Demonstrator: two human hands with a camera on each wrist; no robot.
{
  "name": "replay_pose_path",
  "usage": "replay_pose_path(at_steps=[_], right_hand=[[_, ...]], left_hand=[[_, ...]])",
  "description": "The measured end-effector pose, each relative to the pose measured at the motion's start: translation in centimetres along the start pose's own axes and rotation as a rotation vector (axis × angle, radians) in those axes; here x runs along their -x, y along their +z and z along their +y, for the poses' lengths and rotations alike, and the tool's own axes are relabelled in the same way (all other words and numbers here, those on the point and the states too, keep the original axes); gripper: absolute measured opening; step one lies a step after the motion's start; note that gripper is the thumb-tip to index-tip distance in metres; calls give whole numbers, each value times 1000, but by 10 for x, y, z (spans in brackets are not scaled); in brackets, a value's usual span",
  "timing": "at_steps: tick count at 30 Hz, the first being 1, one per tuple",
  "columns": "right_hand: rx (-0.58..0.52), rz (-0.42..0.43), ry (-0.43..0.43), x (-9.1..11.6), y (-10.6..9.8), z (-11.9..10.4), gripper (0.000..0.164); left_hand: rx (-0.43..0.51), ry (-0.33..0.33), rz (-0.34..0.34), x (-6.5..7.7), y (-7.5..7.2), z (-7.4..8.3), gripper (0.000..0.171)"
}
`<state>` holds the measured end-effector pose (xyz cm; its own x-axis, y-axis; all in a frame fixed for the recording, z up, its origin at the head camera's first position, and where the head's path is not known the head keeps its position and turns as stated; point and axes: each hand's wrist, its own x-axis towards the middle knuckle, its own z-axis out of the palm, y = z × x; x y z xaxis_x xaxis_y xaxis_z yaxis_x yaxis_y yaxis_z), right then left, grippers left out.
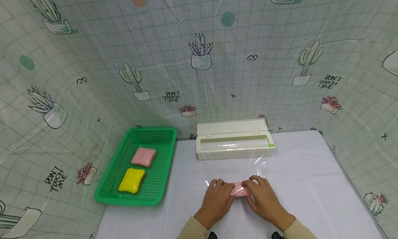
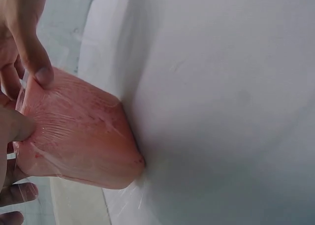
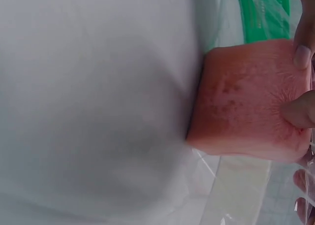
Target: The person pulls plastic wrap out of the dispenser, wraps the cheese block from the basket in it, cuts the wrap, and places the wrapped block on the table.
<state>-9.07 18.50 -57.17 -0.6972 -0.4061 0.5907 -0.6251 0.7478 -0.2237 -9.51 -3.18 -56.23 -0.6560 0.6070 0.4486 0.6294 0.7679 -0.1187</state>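
A pink block (image 1: 240, 189), shaped like a bread slice, stands on edge on the white cloth between my hands. My left hand (image 1: 217, 200) grips its left end and my right hand (image 1: 264, 200) its right end. In the left wrist view, wrinkled clear plastic film covers the broad face of the pink block (image 2: 86, 126), with both thumbs pressing near its upper edge. The right wrist view shows the same block (image 3: 251, 102) with film gathered around the thumb. Clear film (image 1: 259, 166) stretches from the block back toward the cream dispenser box (image 1: 234, 154).
The box's lid (image 1: 231, 126) is raised, and a film roll (image 1: 234, 143) lies inside. To the left, a green basket (image 1: 168, 163) holds another pink slice-shaped block (image 1: 144, 156) and a yellow one (image 1: 132, 180). A patterned curtain (image 1: 230, 80) surrounds the white-covered table (image 1: 311, 183).
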Motion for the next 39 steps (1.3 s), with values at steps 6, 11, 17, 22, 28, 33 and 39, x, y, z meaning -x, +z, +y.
replay_pose_path(at_steps=[6,11,17,22,28,33,39], right_hand=[[6,-15,10,-8,1,3,49],[14,-34,33,-13,4,6,47],[17,-37,81,-20,12,11,41],[25,6,108,-23,20,17,35],[72,20,121,-26,28,22,34],[112,-6,140,-28,31,24,42],[138,-82,137,-27,34,28,54]], left_hand=[[15,-34,-47,-6,1,-3,30],[-21,-67,-93,-12,5,-4,28],[-68,-128,-93,-19,11,-2,29],[-153,-162,-81,-24,16,2,38],[-199,-164,-94,-24,23,6,57],[-257,-157,-140,-23,26,7,68],[-297,-173,-151,-23,36,5,74]])
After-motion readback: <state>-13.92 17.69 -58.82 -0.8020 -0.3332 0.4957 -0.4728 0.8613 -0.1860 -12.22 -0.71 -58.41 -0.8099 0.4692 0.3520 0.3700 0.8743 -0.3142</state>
